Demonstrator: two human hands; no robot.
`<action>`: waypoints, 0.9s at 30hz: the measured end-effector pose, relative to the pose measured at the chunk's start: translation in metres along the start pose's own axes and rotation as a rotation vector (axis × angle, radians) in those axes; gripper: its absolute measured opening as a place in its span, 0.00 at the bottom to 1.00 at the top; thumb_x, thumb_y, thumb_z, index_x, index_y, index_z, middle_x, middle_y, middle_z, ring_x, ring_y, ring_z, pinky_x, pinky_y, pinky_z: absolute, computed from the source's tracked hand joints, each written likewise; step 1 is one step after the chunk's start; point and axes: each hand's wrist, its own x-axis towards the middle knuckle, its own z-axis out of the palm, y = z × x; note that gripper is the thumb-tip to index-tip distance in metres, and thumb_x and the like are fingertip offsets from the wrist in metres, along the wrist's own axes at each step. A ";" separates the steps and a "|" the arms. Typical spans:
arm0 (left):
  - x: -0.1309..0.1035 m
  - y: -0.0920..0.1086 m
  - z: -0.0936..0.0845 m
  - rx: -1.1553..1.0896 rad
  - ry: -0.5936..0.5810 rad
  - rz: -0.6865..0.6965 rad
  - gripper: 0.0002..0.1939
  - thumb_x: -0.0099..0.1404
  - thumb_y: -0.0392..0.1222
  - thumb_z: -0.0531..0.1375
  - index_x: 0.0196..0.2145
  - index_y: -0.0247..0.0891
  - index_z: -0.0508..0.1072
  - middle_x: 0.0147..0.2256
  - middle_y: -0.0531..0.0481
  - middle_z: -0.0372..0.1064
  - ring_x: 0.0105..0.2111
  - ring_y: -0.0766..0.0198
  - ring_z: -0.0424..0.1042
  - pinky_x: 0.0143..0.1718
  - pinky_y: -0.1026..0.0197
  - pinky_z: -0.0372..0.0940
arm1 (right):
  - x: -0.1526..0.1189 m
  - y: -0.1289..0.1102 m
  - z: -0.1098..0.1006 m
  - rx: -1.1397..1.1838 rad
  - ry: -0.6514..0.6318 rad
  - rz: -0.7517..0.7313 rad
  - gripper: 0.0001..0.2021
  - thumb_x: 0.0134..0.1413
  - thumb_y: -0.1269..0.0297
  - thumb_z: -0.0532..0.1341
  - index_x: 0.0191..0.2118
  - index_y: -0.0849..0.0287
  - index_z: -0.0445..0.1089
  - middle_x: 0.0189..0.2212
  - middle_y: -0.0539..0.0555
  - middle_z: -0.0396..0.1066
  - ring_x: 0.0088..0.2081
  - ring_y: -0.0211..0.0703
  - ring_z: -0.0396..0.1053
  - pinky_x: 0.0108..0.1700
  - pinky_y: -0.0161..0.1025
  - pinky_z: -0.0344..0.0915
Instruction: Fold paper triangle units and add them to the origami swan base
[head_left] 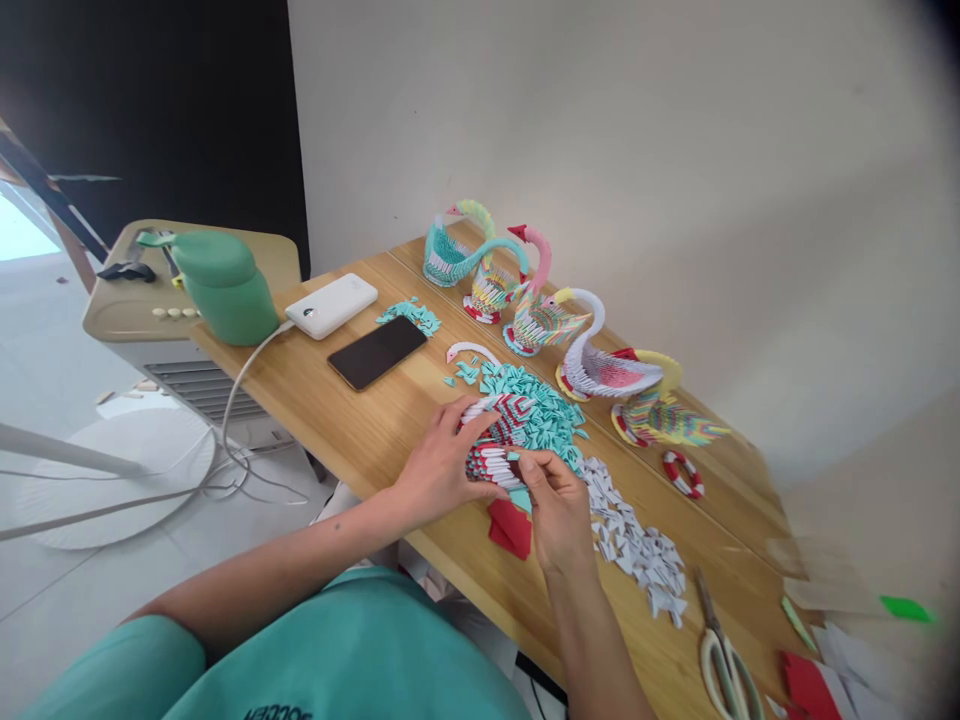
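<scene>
My left hand (444,465) is wrapped round the left side of a red, white and teal folded-paper piece (504,425), held above the wooden table. At the piece's lower right edge, my right hand (553,495) pinches a small teal paper piece (514,457) between thumb and fingers. A heap of teal paper pieces (551,415) lies just behind the hands, with white paper pieces (637,545) to the right. Red paper (510,528) rests on the table below the held piece. A pale curved neck with a pink head (472,349) lies behind the teal heap.
Several paper swans (611,370) stand along the wall side of the table (390,440). A red-and-white ring (683,474) and scissors (720,650) lie at the right. A phone (377,352), a white power bank (331,305) and a green bottle (225,285) are at the left.
</scene>
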 end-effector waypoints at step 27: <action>0.000 0.002 0.005 0.021 0.011 0.015 0.45 0.47 0.60 0.70 0.59 0.42 0.62 0.61 0.36 0.52 0.60 0.42 0.54 0.58 0.39 0.59 | -0.004 0.016 0.001 0.079 0.072 -0.039 0.10 0.49 0.55 0.68 0.32 0.57 0.77 0.34 0.53 0.79 0.36 0.44 0.72 0.39 0.39 0.67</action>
